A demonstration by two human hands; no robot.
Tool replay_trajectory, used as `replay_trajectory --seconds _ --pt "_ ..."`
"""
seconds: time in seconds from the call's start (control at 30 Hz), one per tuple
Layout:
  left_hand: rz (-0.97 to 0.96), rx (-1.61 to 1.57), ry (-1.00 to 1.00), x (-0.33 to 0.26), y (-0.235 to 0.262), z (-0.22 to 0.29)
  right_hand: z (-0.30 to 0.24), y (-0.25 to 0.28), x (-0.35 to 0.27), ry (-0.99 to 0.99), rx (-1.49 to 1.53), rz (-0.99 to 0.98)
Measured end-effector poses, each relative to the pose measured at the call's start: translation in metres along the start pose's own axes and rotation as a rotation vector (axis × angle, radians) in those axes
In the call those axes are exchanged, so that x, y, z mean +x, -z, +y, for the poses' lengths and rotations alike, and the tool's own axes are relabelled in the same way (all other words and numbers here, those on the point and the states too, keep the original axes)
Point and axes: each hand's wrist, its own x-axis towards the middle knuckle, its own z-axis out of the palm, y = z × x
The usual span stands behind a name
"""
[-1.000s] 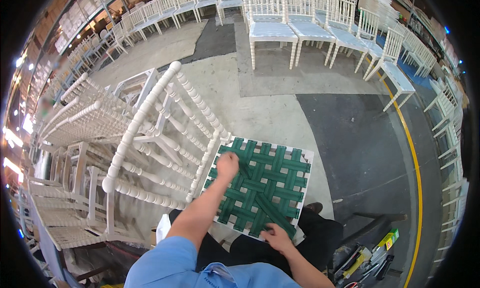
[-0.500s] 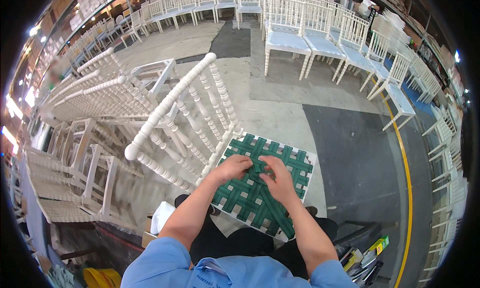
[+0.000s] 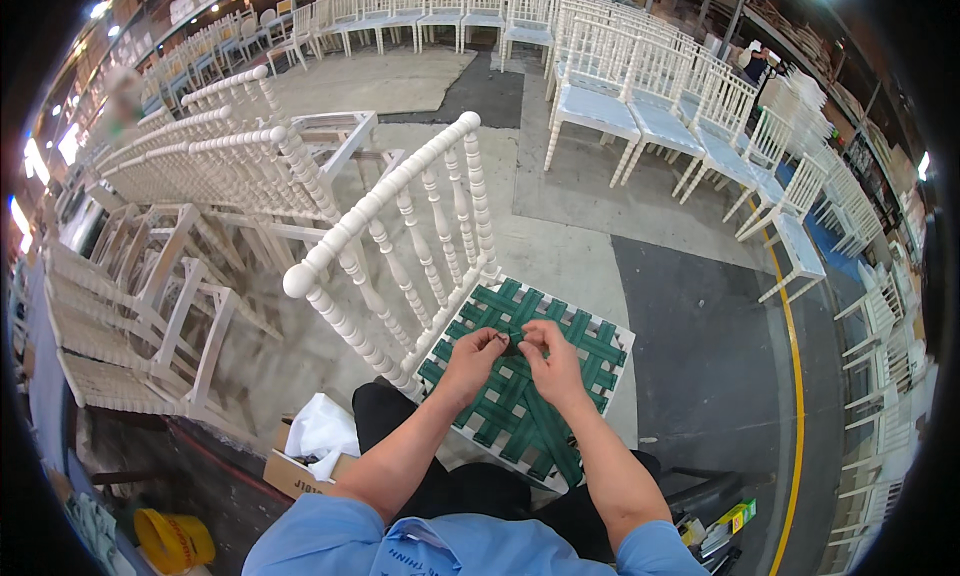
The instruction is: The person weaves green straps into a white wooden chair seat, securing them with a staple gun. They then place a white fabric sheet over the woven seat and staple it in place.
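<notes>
A white chair frame [image 3: 470, 276] with a turned spindle back stands before my knees, its seat woven with crossing green webbing straps [image 3: 600, 348]. One loose green webbing strap [image 3: 545, 426] lies diagonally over the weave, from my hands to the seat's near corner. Above the middle of the seat, my left hand [image 3: 476, 364] pinches with thumb and forefinger at a small dark-green bit that looks like the strap's end. Facing it, my right hand [image 3: 552, 364] is closed in a pinch on the same bit. The fingertips partly hide it.
White chair frames [image 3: 170, 306] crowd the left side. Rows of white chairs with pale blue seats [image 3: 600, 108] stand ahead and right. A cardboard box with a white bag [image 3: 322, 431] is by my left knee, a yellow bucket [image 3: 175, 538] lower left, tools [image 3: 715, 536] lower right.
The view has shifted, so the chair and surroundings sit lower. My hands stay over the seat's middle, fingertips now pinched more tightly together; the right fingers were more spread before.
</notes>
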Motion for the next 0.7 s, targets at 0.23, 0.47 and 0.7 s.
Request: replay_trajectory --seconds 0.23,0.47,0.7 --pt "-0.064 0.068 0.051 0.009 0.005 0.004 -0.007 0.014 0.006 0.308 -0.217 -0.108" --pt "0.179 0.018 -0.217 -0.004 0.001 0.010 0.001 0.015 0.012 0.290 -0.285 -0.110" --pt "0.230 0.737 -0.671 -0.013 -0.006 0.001 0.005 0.013 0.017 0.162 -0.236 -0.144"
